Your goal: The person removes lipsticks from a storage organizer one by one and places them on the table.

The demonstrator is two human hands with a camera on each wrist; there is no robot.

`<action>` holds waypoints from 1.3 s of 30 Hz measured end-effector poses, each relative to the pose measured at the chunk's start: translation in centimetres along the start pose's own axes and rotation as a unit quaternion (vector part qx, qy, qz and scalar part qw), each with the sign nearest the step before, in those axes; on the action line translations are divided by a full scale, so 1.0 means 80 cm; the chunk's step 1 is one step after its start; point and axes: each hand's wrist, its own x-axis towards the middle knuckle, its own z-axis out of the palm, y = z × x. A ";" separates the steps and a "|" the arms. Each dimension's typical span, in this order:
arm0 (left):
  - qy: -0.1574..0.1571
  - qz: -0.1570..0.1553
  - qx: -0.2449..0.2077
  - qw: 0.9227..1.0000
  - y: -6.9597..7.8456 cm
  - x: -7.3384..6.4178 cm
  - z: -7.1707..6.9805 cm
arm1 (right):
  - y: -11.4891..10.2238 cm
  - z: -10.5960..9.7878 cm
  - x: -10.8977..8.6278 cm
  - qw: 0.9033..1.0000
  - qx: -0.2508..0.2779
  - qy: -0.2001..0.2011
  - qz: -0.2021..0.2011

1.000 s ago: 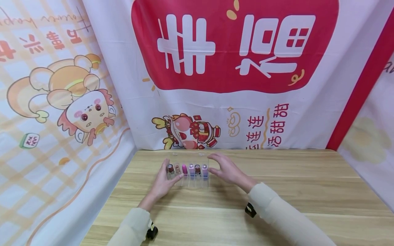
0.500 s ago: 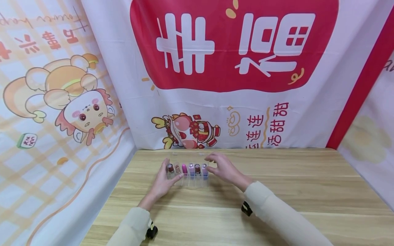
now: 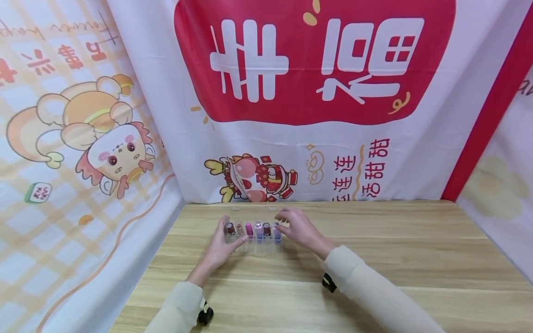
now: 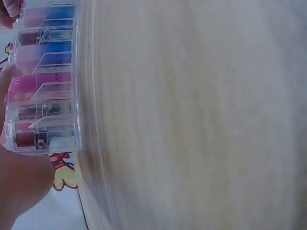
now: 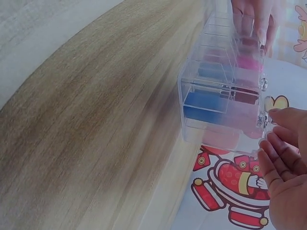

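A clear plastic lipstick organizer (image 3: 254, 248) stands upright near the table's back edge, holding a row of several lipsticks. My left hand (image 3: 219, 246) grips its left end, the thumb across the front and the fingers along the side. In the row are dark-red tubes, a bright pink lipstick (image 3: 249, 229) and lilac tubes with blue lower halves. The rightmost lilac-and-blue lipstick (image 5: 208, 106) has a small silver tip at its top. My right hand (image 3: 301, 229) is at that tip, thumb (image 5: 285, 115) and bent fingers on either side of it; contact cannot be made out.
The wooden table (image 3: 374, 259) reaches forward and to the right of the organizer. Just behind it hangs a white cloth with red print (image 3: 316, 92). Another printed cloth (image 3: 96, 138) closes off the left side.
My right hand has moved left, from beside the organizer to the top of its rightmost lipstick. The left hand and the organizer have stayed in place.
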 end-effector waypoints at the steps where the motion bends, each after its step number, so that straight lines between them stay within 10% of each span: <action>1: -0.001 -0.001 0.000 1.000 0.000 -0.001 0.000 | 0.000 0.001 0.001 1.000 -0.002 0.000 -0.001; 39: 0.003 -0.015 0.002 1.000 0.004 -0.002 0.000 | 0.001 0.003 0.005 0.999 -0.007 -0.041 -0.029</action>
